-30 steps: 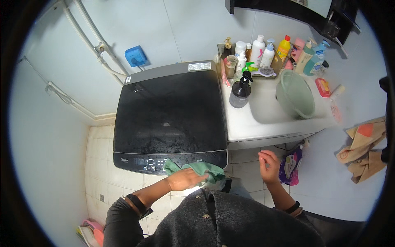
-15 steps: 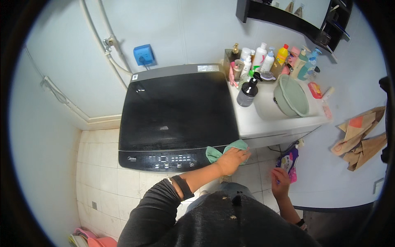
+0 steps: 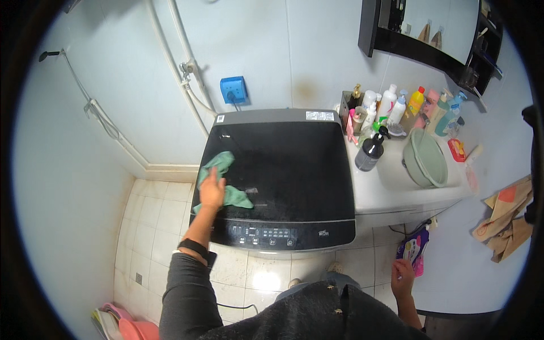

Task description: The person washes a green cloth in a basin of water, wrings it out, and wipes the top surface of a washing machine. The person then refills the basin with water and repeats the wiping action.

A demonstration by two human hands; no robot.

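My left hand [image 3: 212, 192] presses a crumpled green cloth [image 3: 220, 164] against the glossy black lid [image 3: 283, 164] of a top-loading washing machine, near the lid's left edge. The cloth spreads out on both sides of my fingers. Below the lid runs a control panel [image 3: 266, 233] with small lit marks and buttons. My right hand [image 3: 402, 277] hangs low at my right side, away from the machine, its fingers loosely curled with no object visible in them. Behind it on the floor is a purple and pink package [image 3: 413, 249].
A white sink counter [image 3: 385, 198] adjoins the machine on the right, bearing a dark pump bottle [image 3: 370, 152], a pale green basin [image 3: 424, 161] and several toiletry bottles. Brown towels [image 3: 504, 221] hang at right. A blue socket cover [image 3: 233, 89] and pipes line the wall. Pink basins [image 3: 136, 328] stand lower left.
My left hand has carried the green cloth from the lid's front right corner to its left side. The view has shifted, and my right hand stays low at my side.
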